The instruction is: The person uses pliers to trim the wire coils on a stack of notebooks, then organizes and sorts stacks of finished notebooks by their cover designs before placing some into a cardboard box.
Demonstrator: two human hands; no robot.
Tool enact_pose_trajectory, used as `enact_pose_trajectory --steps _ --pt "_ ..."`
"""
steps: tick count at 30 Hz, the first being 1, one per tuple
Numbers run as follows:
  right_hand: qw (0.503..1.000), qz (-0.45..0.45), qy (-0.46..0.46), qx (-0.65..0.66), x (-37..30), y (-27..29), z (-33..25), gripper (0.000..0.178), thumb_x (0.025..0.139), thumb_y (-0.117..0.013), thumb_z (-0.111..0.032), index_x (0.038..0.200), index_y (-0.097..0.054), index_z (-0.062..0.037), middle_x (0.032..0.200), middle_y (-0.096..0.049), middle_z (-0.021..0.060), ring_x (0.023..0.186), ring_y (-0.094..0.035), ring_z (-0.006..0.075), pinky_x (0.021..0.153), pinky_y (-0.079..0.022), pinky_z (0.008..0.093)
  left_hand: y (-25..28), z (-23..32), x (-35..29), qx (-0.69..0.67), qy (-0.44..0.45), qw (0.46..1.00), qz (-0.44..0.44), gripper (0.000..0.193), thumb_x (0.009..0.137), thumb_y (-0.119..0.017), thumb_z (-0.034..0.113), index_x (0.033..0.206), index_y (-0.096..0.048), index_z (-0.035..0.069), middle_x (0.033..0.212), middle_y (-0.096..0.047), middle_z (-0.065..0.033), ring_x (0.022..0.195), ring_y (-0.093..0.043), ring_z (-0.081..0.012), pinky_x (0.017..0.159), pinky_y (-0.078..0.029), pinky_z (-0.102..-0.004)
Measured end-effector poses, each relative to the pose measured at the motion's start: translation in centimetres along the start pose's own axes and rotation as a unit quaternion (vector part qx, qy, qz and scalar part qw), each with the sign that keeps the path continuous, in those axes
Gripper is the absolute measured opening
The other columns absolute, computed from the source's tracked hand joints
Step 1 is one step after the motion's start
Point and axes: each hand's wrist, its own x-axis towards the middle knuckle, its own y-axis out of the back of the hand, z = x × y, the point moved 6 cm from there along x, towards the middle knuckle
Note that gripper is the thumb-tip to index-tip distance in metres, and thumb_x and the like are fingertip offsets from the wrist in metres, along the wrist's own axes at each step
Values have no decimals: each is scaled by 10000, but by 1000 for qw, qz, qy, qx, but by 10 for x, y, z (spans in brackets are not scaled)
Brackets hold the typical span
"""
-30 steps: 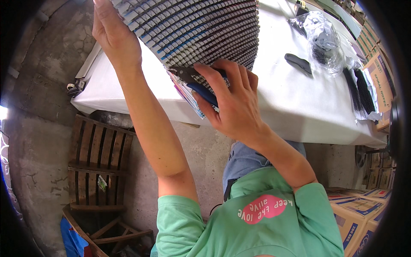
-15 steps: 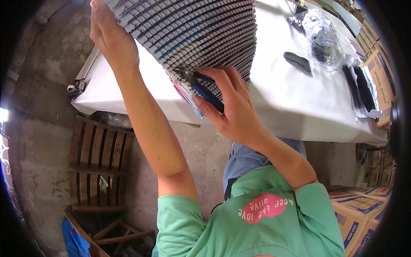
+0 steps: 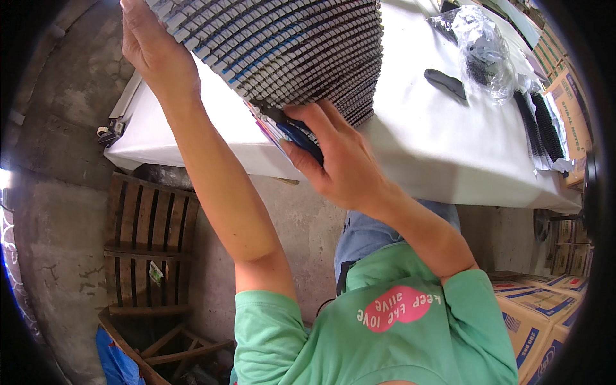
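The white-covered table [image 3: 443, 157] carried the items noted. On its left half, close to the near edge, was a broad stack of paper notebooks with black looped bindings [image 3: 301, 61]. Toward the right edge sat a crumpled clear plastic bag [image 3: 491, 54] — and, closer to the near right corner, black ridged strips [image 3: 545, 131]. The left hand [image 3: 157, 61] lay along the stack's left side — finger opening and grip could not be determined. The right hand [image 3: 343, 157] was closed around dark-nosed pliers with blue handles [image 3: 300, 138], tip at the stack's near left corner. A dark-grey elongated piece [image 3: 444, 83] lay between stack and bag.
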Motion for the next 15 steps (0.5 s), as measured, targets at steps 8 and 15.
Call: enact_pose_trajectory --steps 8,15 --pt "919 -57 -219 322 -13 -19 15 402 833 -602 -248 1177 -462 -95 977 -505 122 867 -513 259 779 -404 362 -5 2 -2 13 -6 1000 -7 497 971 -299 380 1044 -613 2 924 -657 -90 792 -656 -156 735 -546 -280" --pt "972 89 89 -200 -8 9 -4 498 776 -645 -273 1229 -461 -177 1090 -447 108 1019 -468 264 897 -276 514 1 -3 1 3 -17 1000 -12 495 968 -299 384 1053 -607 6 924 -655 -96 812 -654 -168 740 -549 -287"
